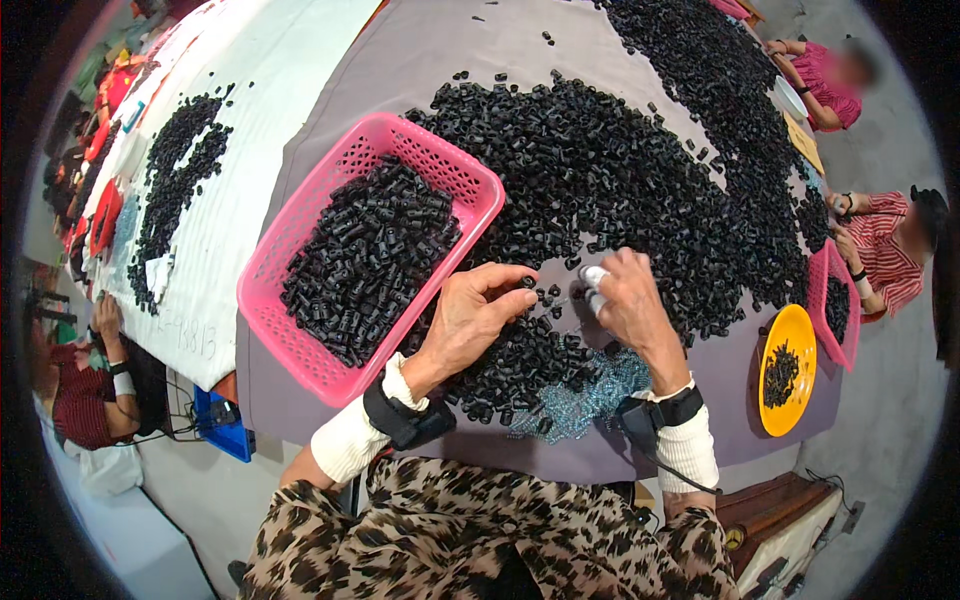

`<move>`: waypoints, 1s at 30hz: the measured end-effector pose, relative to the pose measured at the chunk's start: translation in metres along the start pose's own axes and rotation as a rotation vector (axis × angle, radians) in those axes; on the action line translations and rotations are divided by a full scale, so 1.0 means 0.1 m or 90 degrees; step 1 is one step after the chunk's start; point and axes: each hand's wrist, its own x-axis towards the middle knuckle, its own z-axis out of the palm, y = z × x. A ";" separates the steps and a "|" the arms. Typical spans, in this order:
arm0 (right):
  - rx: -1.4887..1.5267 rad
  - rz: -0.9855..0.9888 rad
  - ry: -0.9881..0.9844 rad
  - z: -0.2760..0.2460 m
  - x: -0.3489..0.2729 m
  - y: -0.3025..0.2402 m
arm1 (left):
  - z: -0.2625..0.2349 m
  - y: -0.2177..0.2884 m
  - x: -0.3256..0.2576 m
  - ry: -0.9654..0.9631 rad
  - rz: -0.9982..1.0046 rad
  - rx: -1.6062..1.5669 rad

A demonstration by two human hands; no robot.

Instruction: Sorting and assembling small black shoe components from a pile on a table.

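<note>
- Small black piece (529, 284), one: sits at the tips of the left hand's fingers, right of the basket.
- Left hand (465, 315): pinches the piece between thumb and forefinger; seems best held lightly and steadily, upper end uncovered.
- Right hand (634, 300): faces the left, near but apart; fingers curled, blurred; cannot tell if pinching anything. Advisable: short, straight approach, wrist low.
- White finger covers (595, 277): worn on the right hand; probably dull touch, so worth checking grip by eye.
- Bluish-silver parts (590, 393), one heap: lies beside the right wrist, touching black pieces; worth keeping unmixed.
- Loose black pieces (600, 160), many: spread beyond and between both hands; a small bare patch likely helps.
- Pink basket (262, 290): stands left, heaped with black cylinders; rim best cleared by the left wrist.
- Yellow plate (806, 375): rests far right on the grey-covered counter (700, 440), holding dark bits.
</note>
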 end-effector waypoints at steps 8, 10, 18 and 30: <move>0.049 -0.016 -0.032 0.03 0.04 -0.06 | 0.06 0.05 0.00 -0.014 -0.004 -0.031; 0.120 -0.022 0.018 -0.02 0.02 -0.03 | 0.11 0.05 0.03 -0.018 -0.019 -0.049; 0.226 -0.120 0.061 -0.39 0.23 -0.43 | 0.13 0.10 0.04 -0.090 -0.106 -0.243; 0.214 -0.059 0.101 -0.42 0.29 -0.60 | 0.11 0.21 0.00 -0.021 -0.033 -0.300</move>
